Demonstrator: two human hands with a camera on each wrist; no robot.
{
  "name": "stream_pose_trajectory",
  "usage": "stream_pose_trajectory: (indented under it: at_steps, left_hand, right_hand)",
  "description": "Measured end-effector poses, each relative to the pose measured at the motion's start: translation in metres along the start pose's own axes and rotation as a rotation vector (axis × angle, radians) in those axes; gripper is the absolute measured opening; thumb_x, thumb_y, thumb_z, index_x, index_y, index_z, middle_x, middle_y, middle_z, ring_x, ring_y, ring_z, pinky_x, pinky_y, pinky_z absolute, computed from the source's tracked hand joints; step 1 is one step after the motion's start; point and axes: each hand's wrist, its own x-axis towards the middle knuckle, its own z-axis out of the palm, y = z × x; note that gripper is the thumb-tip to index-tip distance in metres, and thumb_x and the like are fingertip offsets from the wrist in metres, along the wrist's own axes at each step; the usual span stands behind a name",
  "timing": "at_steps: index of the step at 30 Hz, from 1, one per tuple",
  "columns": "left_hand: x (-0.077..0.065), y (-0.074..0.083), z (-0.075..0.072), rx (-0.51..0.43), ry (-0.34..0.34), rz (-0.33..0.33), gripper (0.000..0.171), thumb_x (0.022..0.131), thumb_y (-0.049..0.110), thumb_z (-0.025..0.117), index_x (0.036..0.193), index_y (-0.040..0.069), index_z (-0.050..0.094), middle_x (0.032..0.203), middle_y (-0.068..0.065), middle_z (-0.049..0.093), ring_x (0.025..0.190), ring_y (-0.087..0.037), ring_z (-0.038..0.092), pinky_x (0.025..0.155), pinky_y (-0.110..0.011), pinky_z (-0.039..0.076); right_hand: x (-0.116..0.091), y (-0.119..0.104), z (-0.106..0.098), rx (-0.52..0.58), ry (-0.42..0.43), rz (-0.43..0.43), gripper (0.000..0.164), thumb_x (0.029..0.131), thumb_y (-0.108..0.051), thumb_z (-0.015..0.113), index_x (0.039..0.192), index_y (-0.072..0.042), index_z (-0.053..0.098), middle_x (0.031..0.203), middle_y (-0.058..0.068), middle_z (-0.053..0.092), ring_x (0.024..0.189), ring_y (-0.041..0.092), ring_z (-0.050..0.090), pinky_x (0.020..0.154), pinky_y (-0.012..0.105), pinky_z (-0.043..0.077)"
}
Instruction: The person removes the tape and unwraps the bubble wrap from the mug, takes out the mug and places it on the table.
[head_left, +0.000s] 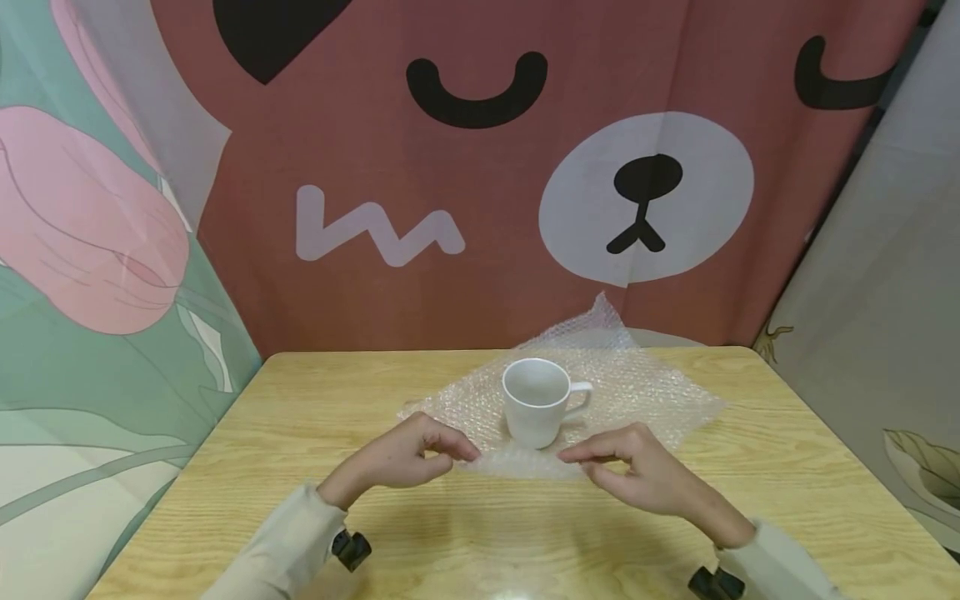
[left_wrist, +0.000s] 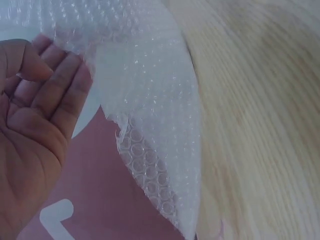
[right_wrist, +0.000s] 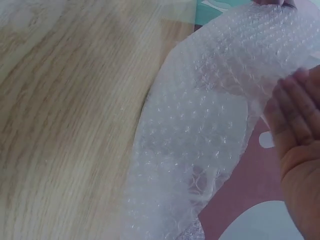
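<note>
A white mug (head_left: 534, 423), its handle to the right, stands upright on a sheet of clear bubble wrap (head_left: 637, 387). The sheet's near part is folded into a flap (head_left: 521, 464) in front of the mug. At the left end of that flap, the fingertips of my left hand (head_left: 408, 454) touch the wrap, thumb apart from the fingers. My right hand (head_left: 641, 468) has its fingertips at the flap's other end, fingers nearly straight. Both wrist views show the folded wrap (left_wrist: 147, 90) close up, beside fingers that are not closed round it. The mug is hidden there.
The wood-grain table (head_left: 315, 400) reaches back to a curtain (head_left: 450, 300) printed with a bear face. The far corner of the wrap rises against that curtain. More patterned curtains hang on the left and right. Dark wrist cameras (head_left: 351, 550) sit below both sleeves.
</note>
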Motion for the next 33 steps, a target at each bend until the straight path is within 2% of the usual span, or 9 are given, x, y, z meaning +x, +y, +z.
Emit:
stream_pose_trajectory:
  at_steps: [5, 9, 12, 13, 16, 19, 20, 28, 33]
  left_hand:
    - [0.001, 0.000, 0.005, 0.050, 0.068, -0.034, 0.028, 0.090, -0.006, 0.053, 0.108, 0.001, 0.072, 0.107, -0.007, 0.071, 0.101, -0.011, 0.064, 0.083, -0.027, 0.052]
    - [0.000, -0.002, 0.011, 0.124, 0.088, -0.086, 0.021, 0.094, 0.007, 0.060, 0.112, 0.002, 0.072, 0.111, -0.007, 0.070, 0.104, -0.012, 0.063, 0.087, -0.029, 0.051]
    - [-0.001, -0.003, 0.017, 0.213, 0.082, -0.135, 0.027, 0.095, 0.018, 0.064, 0.116, 0.003, 0.070, 0.114, -0.007, 0.068, 0.108, -0.011, 0.060, 0.091, -0.031, 0.049]
    - [-0.001, -0.004, 0.019, 0.238, 0.073, -0.151, 0.030, 0.094, 0.021, 0.064, 0.118, 0.003, 0.069, 0.116, -0.007, 0.068, 0.101, -0.010, 0.062, 0.092, -0.032, 0.049]
    - [-0.004, -0.004, 0.027, 0.316, 0.035, -0.189, 0.043, 0.094, 0.031, 0.065, 0.123, -0.001, 0.065, 0.122, -0.010, 0.065, 0.105, -0.013, 0.061, 0.095, -0.034, 0.047]
    - [-0.006, -0.002, 0.034, 0.355, -0.006, -0.230, 0.056, 0.092, 0.038, 0.066, 0.128, -0.005, 0.060, 0.127, -0.013, 0.061, 0.111, -0.020, 0.059, 0.099, -0.035, 0.044]
    - [-0.006, 0.000, 0.037, 0.364, -0.014, -0.245, 0.060, 0.091, 0.040, 0.066, 0.129, -0.006, 0.058, 0.129, -0.014, 0.059, 0.121, -0.024, 0.054, 0.101, -0.036, 0.042]
    - [-0.008, 0.005, 0.053, 0.313, -0.052, -0.419, 0.087, 0.087, 0.054, 0.065, 0.142, -0.010, 0.040, 0.147, -0.025, 0.037, 0.139, -0.039, 0.027, 0.112, -0.050, 0.021]
    - [-0.010, 0.001, 0.062, 0.329, -0.075, -0.459, 0.101, 0.085, 0.060, 0.064, 0.144, -0.014, 0.030, 0.151, -0.031, 0.024, 0.142, -0.040, 0.017, 0.113, -0.052, 0.015]
  right_hand:
    - [-0.004, 0.006, 0.003, -0.013, -0.005, 0.106, 0.020, 0.090, -0.001, 0.066, 0.107, -0.007, 0.075, 0.101, 0.001, 0.072, 0.082, 0.010, 0.068, 0.065, 0.027, 0.056]
    - [-0.007, 0.006, 0.005, -0.052, -0.048, 0.214, 0.019, 0.091, -0.015, 0.070, 0.107, -0.007, 0.074, 0.103, 0.003, 0.072, 0.089, 0.016, 0.069, 0.073, 0.031, 0.056]
    - [-0.009, 0.007, 0.007, -0.092, -0.106, 0.265, 0.026, 0.091, -0.023, 0.071, 0.110, -0.005, 0.073, 0.106, 0.007, 0.071, 0.092, 0.021, 0.069, 0.076, 0.033, 0.056]
    - [-0.010, 0.007, 0.007, -0.105, -0.131, 0.284, 0.030, 0.091, -0.026, 0.071, 0.111, -0.004, 0.072, 0.107, 0.008, 0.071, 0.093, 0.021, 0.068, 0.077, 0.033, 0.056]
    - [-0.013, 0.007, 0.010, -0.160, -0.207, 0.327, 0.041, 0.089, -0.033, 0.072, 0.113, -0.001, 0.071, 0.110, 0.008, 0.070, 0.099, 0.019, 0.066, 0.080, 0.035, 0.054]
    - [-0.017, 0.007, 0.013, -0.204, -0.262, 0.351, 0.051, 0.086, -0.039, 0.073, 0.117, 0.002, 0.068, 0.113, 0.008, 0.069, 0.105, 0.018, 0.063, 0.084, 0.037, 0.053]
    - [-0.018, 0.008, 0.013, -0.219, -0.273, 0.355, 0.054, 0.086, -0.041, 0.073, 0.118, 0.002, 0.067, 0.114, 0.008, 0.068, 0.106, 0.020, 0.062, 0.085, 0.039, 0.053]
    - [-0.022, 0.012, 0.018, -0.259, -0.343, 0.421, 0.080, 0.082, -0.052, 0.072, 0.131, 0.009, 0.054, 0.130, 0.020, 0.058, 0.120, 0.035, 0.053, 0.099, 0.050, 0.041]
    - [-0.026, 0.014, 0.022, -0.276, -0.369, 0.416, 0.088, 0.084, -0.055, 0.068, 0.138, 0.010, 0.046, 0.139, 0.023, 0.049, 0.127, 0.038, 0.046, 0.102, 0.054, 0.036]
